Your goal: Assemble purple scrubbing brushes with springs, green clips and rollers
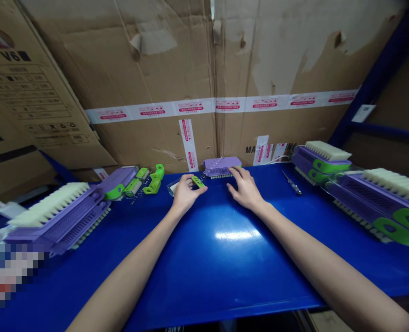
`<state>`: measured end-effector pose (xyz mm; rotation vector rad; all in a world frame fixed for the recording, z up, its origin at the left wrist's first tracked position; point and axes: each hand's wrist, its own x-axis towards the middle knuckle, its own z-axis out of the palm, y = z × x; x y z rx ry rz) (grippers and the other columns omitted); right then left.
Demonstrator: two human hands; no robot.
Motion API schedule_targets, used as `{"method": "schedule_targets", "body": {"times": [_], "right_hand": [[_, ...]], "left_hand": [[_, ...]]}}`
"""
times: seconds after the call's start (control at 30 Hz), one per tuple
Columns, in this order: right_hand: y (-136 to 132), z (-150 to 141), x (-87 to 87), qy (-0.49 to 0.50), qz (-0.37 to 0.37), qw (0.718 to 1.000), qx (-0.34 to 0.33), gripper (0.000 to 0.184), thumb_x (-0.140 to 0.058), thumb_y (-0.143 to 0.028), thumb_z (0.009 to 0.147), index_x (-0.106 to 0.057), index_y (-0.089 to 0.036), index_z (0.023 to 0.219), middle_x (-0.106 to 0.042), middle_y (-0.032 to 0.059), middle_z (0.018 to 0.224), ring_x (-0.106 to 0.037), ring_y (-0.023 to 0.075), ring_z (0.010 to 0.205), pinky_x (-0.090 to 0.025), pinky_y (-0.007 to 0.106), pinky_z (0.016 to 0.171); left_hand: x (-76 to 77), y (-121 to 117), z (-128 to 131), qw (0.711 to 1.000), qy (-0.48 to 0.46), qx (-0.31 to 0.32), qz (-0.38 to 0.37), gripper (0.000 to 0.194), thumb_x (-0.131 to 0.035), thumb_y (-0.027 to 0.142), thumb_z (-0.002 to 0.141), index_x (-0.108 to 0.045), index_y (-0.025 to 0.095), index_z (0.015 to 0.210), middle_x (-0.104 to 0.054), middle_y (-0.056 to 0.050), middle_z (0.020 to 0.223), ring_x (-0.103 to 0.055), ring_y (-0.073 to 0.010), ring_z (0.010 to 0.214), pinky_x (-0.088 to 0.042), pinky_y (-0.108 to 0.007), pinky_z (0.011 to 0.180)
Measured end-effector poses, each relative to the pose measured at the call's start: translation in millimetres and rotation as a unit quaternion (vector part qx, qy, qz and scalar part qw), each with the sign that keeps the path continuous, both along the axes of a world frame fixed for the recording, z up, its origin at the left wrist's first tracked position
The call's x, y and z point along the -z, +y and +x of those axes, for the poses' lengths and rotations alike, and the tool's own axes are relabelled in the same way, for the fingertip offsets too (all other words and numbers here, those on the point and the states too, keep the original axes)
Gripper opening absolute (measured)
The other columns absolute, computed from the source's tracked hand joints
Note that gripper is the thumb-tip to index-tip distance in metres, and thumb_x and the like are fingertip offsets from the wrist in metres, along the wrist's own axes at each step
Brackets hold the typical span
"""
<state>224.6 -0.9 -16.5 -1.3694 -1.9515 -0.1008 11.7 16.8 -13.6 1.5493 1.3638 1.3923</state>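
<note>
My left hand (184,192) pinches a small green plastic piece (198,181) just above the blue table (225,258). My right hand (245,186) lies flat on the table with fingers spread, its fingertips touching a purple brush body (222,166) that rests near the cardboard wall. A small clear bag (174,186) sits under my left fingers.
Purple brushes with white bristles are stacked at the left (57,214) and at the right (373,189). Loose green handle pieces (149,180) lie at the back left. A small screwdriver (292,183) lies right of my right hand. Cardboard boxes (204,83) wall off the back.
</note>
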Motion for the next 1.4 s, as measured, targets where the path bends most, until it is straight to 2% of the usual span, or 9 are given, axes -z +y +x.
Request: {"method": "schedule_targets", "body": {"times": [0.13,0.23,0.3,0.43,0.63,0.83,0.97,1.13,1.4], "right_hand": [[6.5,5.0,6.3,0.024,-0.032,0.998,0.048,0.062,-0.051,-0.031,0.081,-0.033,-0.017,0.139,-0.033,0.0194,0.142,-0.033,0.0383,0.129,-0.038,0.057,0.097],[7.9,6.4,7.2,0.037,-0.068,0.995,0.059,0.065,-0.051,-0.031,0.080,-0.029,-0.016,0.140,-0.028,0.0210,0.144,-0.030,0.0394,0.131,-0.036,0.059,0.098],[7.6,6.5,6.6,0.035,-0.086,0.994,0.062,0.065,-0.050,-0.031,0.081,-0.029,-0.015,0.140,-0.026,0.0218,0.145,-0.029,0.0394,0.133,-0.036,0.058,0.099],[7.5,6.2,7.6,0.033,-0.092,0.993,0.064,0.066,-0.050,-0.030,0.080,-0.029,-0.013,0.140,-0.026,0.0237,0.144,-0.029,0.0401,0.132,-0.037,0.058,0.097],[10.1,7.7,12.6,0.053,-0.080,0.994,0.054,0.066,-0.051,-0.029,0.079,-0.028,-0.017,0.140,-0.030,0.0226,0.142,-0.031,0.0399,0.131,-0.036,0.060,0.097],[11.1,8.9,13.5,0.061,-0.074,0.994,0.047,0.067,-0.051,-0.029,0.080,-0.027,-0.017,0.141,-0.032,0.0218,0.141,-0.031,0.0388,0.132,-0.037,0.059,0.098],[9.0,8.5,10.6,0.049,-0.087,0.994,0.055,0.066,-0.050,-0.028,0.080,-0.027,-0.014,0.141,-0.031,0.0230,0.141,-0.031,0.0379,0.132,-0.038,0.056,0.098],[6.9,7.7,8.0,0.052,-0.094,0.993,0.056,0.066,-0.049,-0.028,0.080,-0.027,-0.013,0.141,-0.032,0.0227,0.141,-0.033,0.0376,0.131,-0.038,0.056,0.098],[10.6,11.9,10.0,0.031,-0.045,0.996,0.065,0.071,-0.052,-0.031,0.079,-0.024,-0.017,0.142,-0.033,0.0215,0.141,-0.034,0.0390,0.130,-0.037,0.058,0.097]], "left_hand": [[3.0,0.1,1.8,1.000,-0.006,-0.003,0.020,0.058,-0.078,0.027,0.058,-0.041,0.018,0.102,-0.065,-0.006,0.092,-0.065,-0.0166,0.087,-0.049,-0.034,0.084],[-5.3,-3.9,1.6,0.999,-0.012,-0.032,0.015,0.056,-0.072,0.027,0.064,-0.034,0.021,0.104,-0.064,-0.002,0.086,-0.066,-0.0153,0.077,-0.051,-0.029,0.073],[-14.1,-7.5,-0.8,0.996,0.038,-0.081,0.004,0.055,-0.070,0.026,0.065,-0.033,0.021,0.106,-0.063,0.000,0.079,-0.066,-0.0161,0.071,-0.051,-0.030,0.071],[-27.5,-12.3,-8.6,0.974,0.156,-0.166,-0.004,0.056,-0.070,0.024,0.064,-0.037,0.019,0.109,-0.059,0.003,0.064,-0.066,-0.0205,0.072,-0.048,-0.033,0.077],[-35.1,-13.4,-16.1,0.967,0.183,-0.176,-0.027,0.061,-0.070,0.028,0.062,-0.041,0.016,0.114,-0.059,0.001,0.062,-0.062,-0.0203,0.055,-0.048,-0.032,0.064],[-55.8,-19.0,-25.4,0.954,0.209,-0.212,-0.036,0.064,-0.069,0.032,0.063,-0.040,0.013,0.118,-0.059,0.001,0.059,-0.055,-0.0170,0.041,-0.046,-0.030,0.054],[-63.1,-21.5,-32.4,0.965,0.194,-0.159,-0.075,0.066,-0.069,0.032,0.063,-0.041,0.012,0.119,-0.055,0.004,0.050,-0.049,-0.0150,0.032,-0.039,-0.025,0.039],[-60.2,-20.8,-34.4,0.975,0.163,-0.117,-0.095,0.066,-0.072,0.029,0.063,-0.043,0.010,0.118,-0.052,0.005,0.043,-0.044,-0.0123,0.028,-0.031,-0.021,0.031],[-43.0,-15.3,-27.8,0.991,0.077,-0.015,-0.111,0.064,-0.071,0.026,0.069,-0.037,0.009,0.121,-0.058,0.003,0.055,-0.052,-0.0098,0.038,-0.040,-0.018,0.035]]}}
